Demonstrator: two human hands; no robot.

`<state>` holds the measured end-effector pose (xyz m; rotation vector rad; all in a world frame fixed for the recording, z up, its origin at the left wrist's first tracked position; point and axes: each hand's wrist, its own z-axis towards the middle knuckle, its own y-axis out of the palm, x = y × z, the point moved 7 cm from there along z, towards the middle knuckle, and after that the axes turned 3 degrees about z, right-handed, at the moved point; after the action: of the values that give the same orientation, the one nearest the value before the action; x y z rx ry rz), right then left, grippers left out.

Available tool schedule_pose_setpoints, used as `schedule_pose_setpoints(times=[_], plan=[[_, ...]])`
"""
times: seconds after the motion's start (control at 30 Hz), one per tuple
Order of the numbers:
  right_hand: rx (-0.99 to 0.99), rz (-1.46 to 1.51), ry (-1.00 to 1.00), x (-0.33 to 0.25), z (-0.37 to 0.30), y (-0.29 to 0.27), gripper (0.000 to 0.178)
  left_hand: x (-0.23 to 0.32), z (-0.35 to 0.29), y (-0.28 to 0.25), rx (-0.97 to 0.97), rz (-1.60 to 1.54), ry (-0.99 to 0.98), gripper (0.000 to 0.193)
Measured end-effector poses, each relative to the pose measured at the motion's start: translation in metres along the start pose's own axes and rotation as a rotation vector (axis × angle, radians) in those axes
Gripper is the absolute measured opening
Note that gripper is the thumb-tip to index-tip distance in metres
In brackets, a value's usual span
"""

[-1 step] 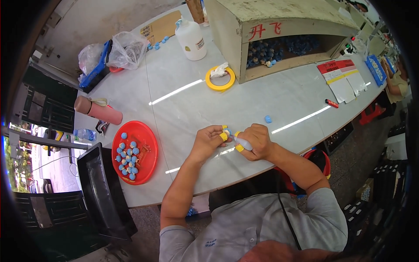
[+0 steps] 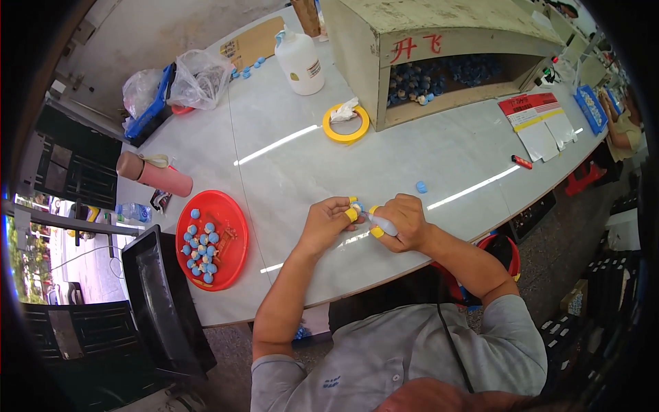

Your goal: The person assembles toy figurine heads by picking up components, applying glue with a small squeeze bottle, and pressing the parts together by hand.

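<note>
My L hand (image 2: 327,221): fingertips pinching sm. blue piece (image 2: 356,206), btwn hands | my R hand (image 2: 403,223): wrapped rnd squeeze bottle (image 2: 386,226), long axis slanting up-L twd piece; tip contact: can't tell

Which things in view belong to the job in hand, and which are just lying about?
In the job:
left hand, pinching a small blue-and-white piece
right hand, holding a translucent squeeze bottle
probably the red plate of similar pieces

Apparently just lying about:
pink flask
clear plastic bag
clear drink bottle
</note>
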<state>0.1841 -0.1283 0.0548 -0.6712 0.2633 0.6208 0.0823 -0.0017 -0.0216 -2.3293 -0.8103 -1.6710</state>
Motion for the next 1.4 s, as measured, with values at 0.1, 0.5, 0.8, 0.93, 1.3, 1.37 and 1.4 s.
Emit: schedule_pose_setpoints(times=[0.1,0.5,0.8,0.93,1.3,1.37,1.4], plan=[[0.024,-0.013,-0.003,0.001,0.002,-0.003,0.032,0.0,-0.001,0.0,0.002,0.017,0.003,0.03],[0.042,-0.014,0.006,0.004,-0.001,-0.002,0.032,-0.003,-0.001,0.0,0.0,0.017,0.003,0.031],[0.039,-0.002,0.004,0.003,-0.001,-0.002,0.031,-0.001,0.0,-0.001,-0.001,0.007,0.008,0.03],[0.128,0.066,0.042,0.005,0.005,-0.012,0.025,0.003,-0.001,-0.001,0.005,0.001,-0.031,0.03],[0.41,0.385,0.696,0.047,-0.014,-0.049,0.03,0.0,0.0,-0.009,-0.002,-0.105,-0.012,0.024],[0.366,0.408,0.795,0.062,-0.023,-0.066,0.029,0.002,-0.002,-0.01,-0.002,-0.141,-0.016,0.024],[0.323,0.42,0.898,0.074,-0.033,-0.074,0.028,0.004,-0.004,-0.009,0.011,-0.173,-0.042,0.025]])
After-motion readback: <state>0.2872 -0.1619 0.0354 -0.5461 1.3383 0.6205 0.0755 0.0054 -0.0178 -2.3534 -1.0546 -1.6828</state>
